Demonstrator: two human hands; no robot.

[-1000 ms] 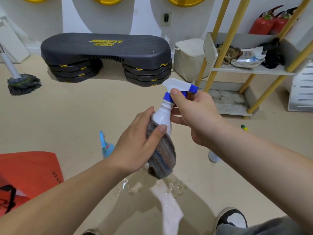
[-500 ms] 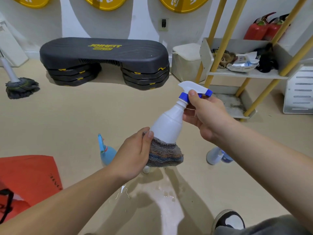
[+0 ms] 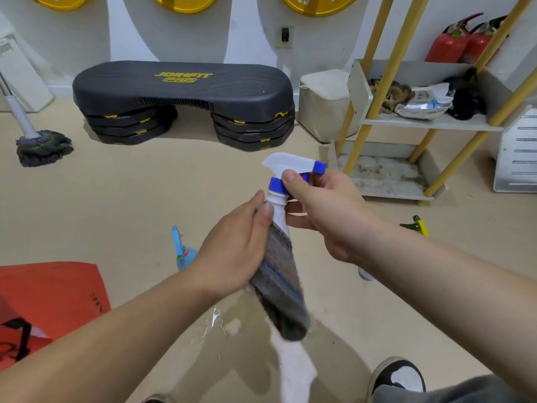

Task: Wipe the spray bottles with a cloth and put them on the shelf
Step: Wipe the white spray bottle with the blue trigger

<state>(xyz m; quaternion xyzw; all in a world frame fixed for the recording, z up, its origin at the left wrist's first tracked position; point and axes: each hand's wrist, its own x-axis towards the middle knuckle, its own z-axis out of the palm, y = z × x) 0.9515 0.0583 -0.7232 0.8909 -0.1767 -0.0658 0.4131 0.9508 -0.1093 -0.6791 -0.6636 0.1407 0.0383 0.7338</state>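
A white spray bottle (image 3: 277, 203) with a blue collar and blue nozzle tip is held in mid-air at the centre. My right hand (image 3: 328, 216) grips its neck and trigger head. A grey-blue striped cloth (image 3: 280, 283) is wrapped round the bottle's body and hides most of it. My left hand (image 3: 235, 251) grips the cloth around the bottle, thumb up near the neck. On the floor stand a light blue spray bottle (image 3: 181, 254) to the left, a green-and-yellow one (image 3: 417, 225) to the right, and a white one (image 3: 364, 274) mostly hidden under my right forearm. The shelf (image 3: 430, 123) with yellow posts stands at the right.
A black step platform (image 3: 183, 100) lies at the back, a mop head (image 3: 43, 146) at far left, an orange bag (image 3: 49, 298) at lower left. Water is spilled on the floor (image 3: 226, 324) below my hands. My shoe (image 3: 398, 376) shows at lower right. Rags and packets lie on the shelf's middle board.
My left hand slid the cloth from the bottle's base up to its neck. The bottle went from tilted to nearly upright and closer in.
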